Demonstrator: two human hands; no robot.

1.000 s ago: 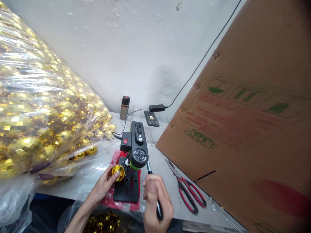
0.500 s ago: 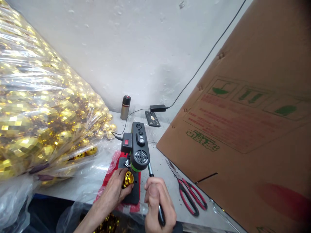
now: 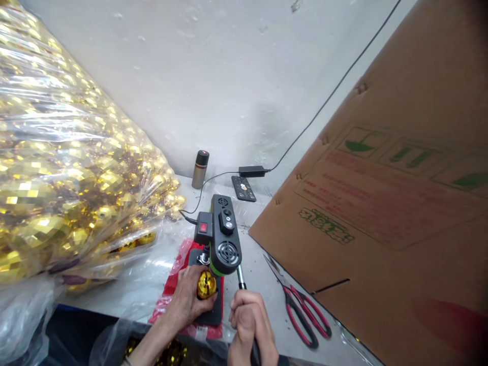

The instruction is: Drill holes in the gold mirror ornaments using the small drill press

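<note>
One faceted gold ball (image 3: pixel 206 285), held in the left hand (image 3: pixel 187 296) (partly curled); right hand (image 3: pixel 252 323) closed around a lever (image 3: pixel 241 277).

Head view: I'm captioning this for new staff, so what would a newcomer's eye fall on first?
Probably the big clear bag of glittering gold balls filling the left side, then the large cardboard box on the right. Between them, low in the middle, the left hand holds one gold ball by the near end of a black machine, while the right hand grips a lever.
</note>
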